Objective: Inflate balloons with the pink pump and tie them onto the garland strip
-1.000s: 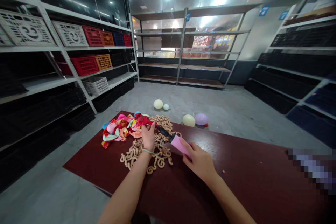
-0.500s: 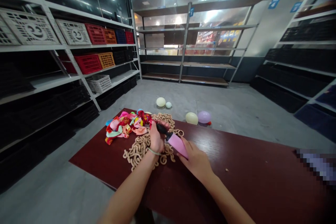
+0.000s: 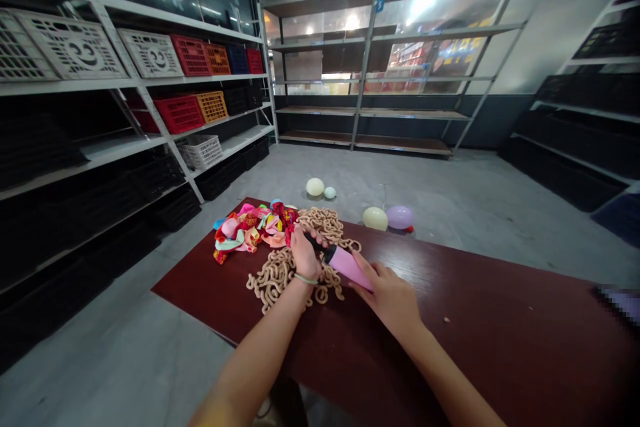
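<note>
A balloon hand pump with a pink barrel (image 3: 351,267) and a black front end slants across the table between my hands. My left hand (image 3: 306,255), with a thin pale band at its wrist, is closed around the black end. By its thumb shows a bit of red balloon (image 3: 289,235); how it sits on the nozzle is hidden. My right hand (image 3: 393,295) grips the pink barrel from the right. Under and around the left hand lies a heap of beige curled rings (image 3: 273,275). Just beyond, to the left, is a pile of colourful limp balloons (image 3: 245,230).
The dark red table (image 3: 480,293) carries a small beige crumb (image 3: 447,319) on its right half. Inflated balloons, one cream (image 3: 375,218) and one purple (image 3: 401,217), rest on the floor past it. Shelves with crates (image 3: 180,113) line the left side.
The camera view has turned slightly, so the whole scene sits further right. Both hands keep their grip on the pump, with little visible movement against the table.
</note>
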Motion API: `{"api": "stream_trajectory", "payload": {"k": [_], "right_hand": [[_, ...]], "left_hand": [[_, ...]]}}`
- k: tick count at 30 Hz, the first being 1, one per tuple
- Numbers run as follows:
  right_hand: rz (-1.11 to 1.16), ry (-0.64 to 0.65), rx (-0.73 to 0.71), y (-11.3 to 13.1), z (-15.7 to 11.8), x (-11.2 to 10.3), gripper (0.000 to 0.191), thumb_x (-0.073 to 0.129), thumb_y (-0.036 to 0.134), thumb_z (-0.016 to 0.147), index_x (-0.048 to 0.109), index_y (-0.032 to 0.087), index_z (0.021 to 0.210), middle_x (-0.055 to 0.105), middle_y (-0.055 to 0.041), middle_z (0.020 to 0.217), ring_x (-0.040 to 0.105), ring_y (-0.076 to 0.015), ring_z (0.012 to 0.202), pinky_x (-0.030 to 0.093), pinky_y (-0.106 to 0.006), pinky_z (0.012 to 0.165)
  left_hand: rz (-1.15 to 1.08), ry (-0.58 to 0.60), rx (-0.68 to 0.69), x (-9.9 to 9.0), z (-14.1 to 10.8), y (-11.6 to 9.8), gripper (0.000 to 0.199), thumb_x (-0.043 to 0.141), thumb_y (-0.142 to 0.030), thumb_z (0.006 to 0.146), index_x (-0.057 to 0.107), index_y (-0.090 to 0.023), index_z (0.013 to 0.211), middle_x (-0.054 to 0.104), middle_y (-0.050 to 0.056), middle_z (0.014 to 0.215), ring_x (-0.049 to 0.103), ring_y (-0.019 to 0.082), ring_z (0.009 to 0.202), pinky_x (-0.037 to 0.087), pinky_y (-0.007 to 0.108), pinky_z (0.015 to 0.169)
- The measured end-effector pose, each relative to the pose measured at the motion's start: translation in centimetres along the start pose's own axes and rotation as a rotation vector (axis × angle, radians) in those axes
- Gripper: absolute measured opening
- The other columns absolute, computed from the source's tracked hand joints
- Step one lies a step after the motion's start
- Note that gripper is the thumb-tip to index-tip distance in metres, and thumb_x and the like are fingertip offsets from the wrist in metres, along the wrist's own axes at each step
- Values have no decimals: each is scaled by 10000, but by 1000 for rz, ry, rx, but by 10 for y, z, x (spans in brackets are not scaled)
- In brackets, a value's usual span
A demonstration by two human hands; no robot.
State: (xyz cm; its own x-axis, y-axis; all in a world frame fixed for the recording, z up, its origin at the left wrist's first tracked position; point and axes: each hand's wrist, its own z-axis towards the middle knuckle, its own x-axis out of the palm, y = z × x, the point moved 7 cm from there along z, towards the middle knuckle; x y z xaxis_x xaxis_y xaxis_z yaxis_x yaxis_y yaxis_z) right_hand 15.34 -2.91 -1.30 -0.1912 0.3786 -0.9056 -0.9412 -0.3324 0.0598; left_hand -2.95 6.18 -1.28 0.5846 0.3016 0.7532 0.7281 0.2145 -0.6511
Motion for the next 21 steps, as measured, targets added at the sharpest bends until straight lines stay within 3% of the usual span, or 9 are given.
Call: {"api": "stream_trajectory", "payload": {"k": [6,10,13,18,21], "right_hand": [[-45,7,-113,-16,0,-4,545,500,467,945,410,343,1468,658,-60,967,596,-224,833,382,-307,651],[-75,-34,-142,-20,-2,-6,518,499,486,945,464,336,1440,670,-65,942,604,-210,798,369,-297,636],[-97,-53,-115,-13,-4,-6,522,515,468,940,473,319,1439,671,-58,884,611,-188,736,352,-286,589],[-45,-66,-22,-1,-5,-2,584,511,500,931,426,290,1469,692,-50,921,638,-179,701,368,-269,541],[17,-49,-19,1,-4,0,602,504,514,936,391,292,1485,700,-42,974,654,-182,722,404,-270,557]], "left_hand": [[-84,-167,49,-36,42,-42,254,539,-350,852,354,-219,738,352,-81,556,352,55,399,263,195,400],[-128,-175,111,-46,54,-60,219,533,-290,834,354,-216,733,362,-77,572,349,48,403,250,189,390],[-71,-121,98,-33,44,-43,226,548,-294,828,358,-215,735,361,-80,568,355,46,401,260,180,394],[2,23,-62,0,14,17,245,570,-340,826,382,-209,740,392,-76,555,394,59,394,302,188,400],[24,47,-91,7,11,26,244,580,-335,823,395,-206,730,401,-70,548,386,68,384,296,196,386]]}}
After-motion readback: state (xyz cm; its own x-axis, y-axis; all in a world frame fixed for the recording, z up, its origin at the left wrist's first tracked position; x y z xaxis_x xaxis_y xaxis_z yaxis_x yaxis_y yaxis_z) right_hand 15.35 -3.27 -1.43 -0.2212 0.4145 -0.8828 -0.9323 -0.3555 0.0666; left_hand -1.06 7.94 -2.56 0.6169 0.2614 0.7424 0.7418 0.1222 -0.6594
